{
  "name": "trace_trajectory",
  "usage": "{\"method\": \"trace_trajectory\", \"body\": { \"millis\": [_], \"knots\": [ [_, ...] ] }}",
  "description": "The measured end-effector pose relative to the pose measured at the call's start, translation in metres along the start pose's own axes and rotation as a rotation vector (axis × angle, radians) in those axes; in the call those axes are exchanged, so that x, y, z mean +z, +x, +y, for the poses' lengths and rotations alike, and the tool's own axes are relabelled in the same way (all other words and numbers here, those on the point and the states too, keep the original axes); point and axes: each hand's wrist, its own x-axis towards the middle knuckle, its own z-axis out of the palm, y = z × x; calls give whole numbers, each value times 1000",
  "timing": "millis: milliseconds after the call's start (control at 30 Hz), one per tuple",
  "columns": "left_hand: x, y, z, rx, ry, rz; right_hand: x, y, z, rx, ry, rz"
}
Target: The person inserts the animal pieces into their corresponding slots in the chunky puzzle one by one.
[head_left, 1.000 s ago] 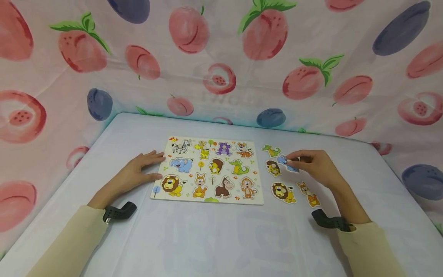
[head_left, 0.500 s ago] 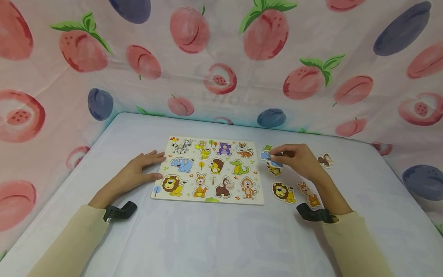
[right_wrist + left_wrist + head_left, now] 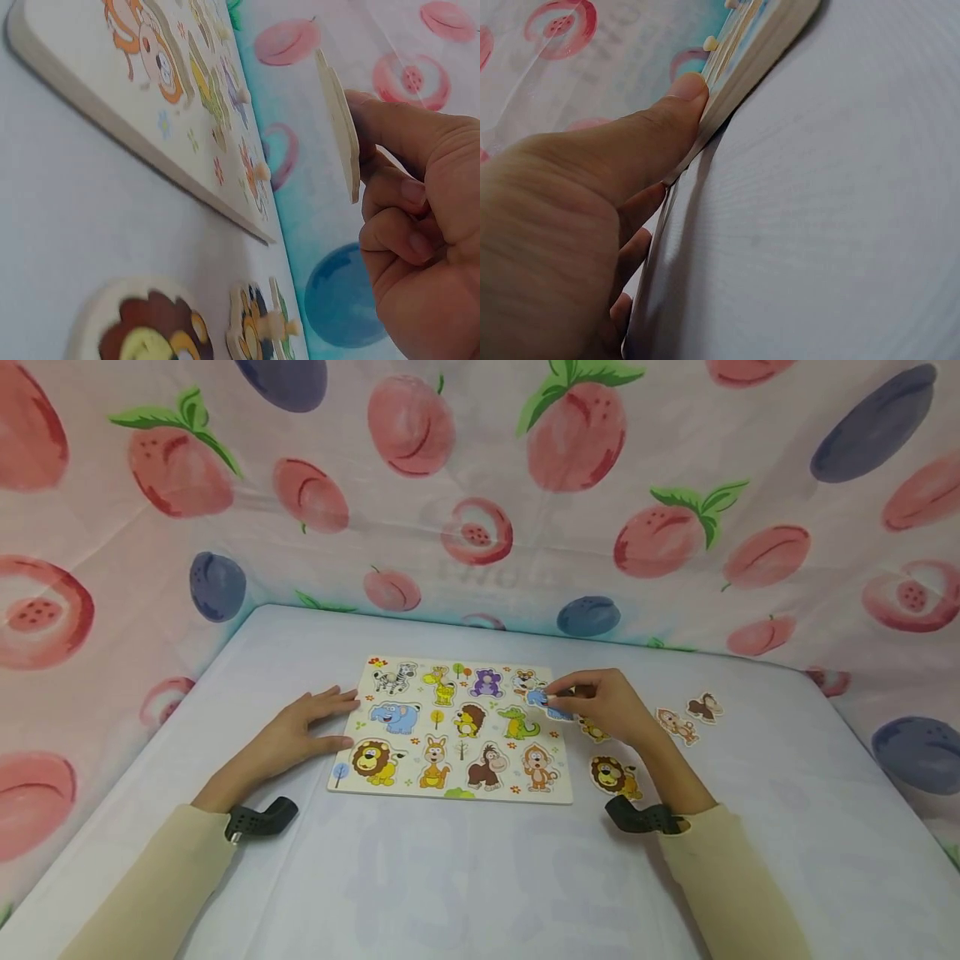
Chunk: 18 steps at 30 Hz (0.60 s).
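Note:
My right hand (image 3: 615, 706) pinches a blue elephant puzzle piece (image 3: 537, 697), seen edge-on as a thin wooden piece (image 3: 341, 124) in the right wrist view. It is raised above the right side of the white animal puzzle board (image 3: 487, 795), overlapping the printed crocodile and the tiger in the head view. Along the board's left edge lies my left hand (image 3: 303, 727), fingers extended. The left wrist view has its thumb (image 3: 675, 116) against that edge. Zebra, giraffe, hippo and tiger pieces sit in the board; other animals show as pictures.
Right of the board lie loose lion (image 3: 611, 775), hedgehog (image 3: 595, 729), monkey (image 3: 677, 726) and brown horse (image 3: 703, 707) pieces. A crocodile piece (image 3: 283, 319) lies beyond the hedgehog. My right arm covers the kangaroo piece. A fruit-print cloth (image 3: 472, 468) rises behind the table.
My right hand has carried the elephant piece leftward from among the loose pieces to over the board, uncovering the horse and monkey pieces. My left hand has stayed put.

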Motion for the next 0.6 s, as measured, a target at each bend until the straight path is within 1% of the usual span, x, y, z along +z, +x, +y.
{"method": "trace_trajectory", "body": {
  "millis": [167, 367, 600],
  "knots": [
    [1, 1, 0, 8, 4, 4, 10, 5, -3, -25, 10, 2],
    [1, 0, 1, 4, -1, 4, 23, 12, -10, -17, 31, 0],
    [0, 0, 3, 2, 10, 0, 35, 18, -18, -76, 64, -10]
  ]
}}
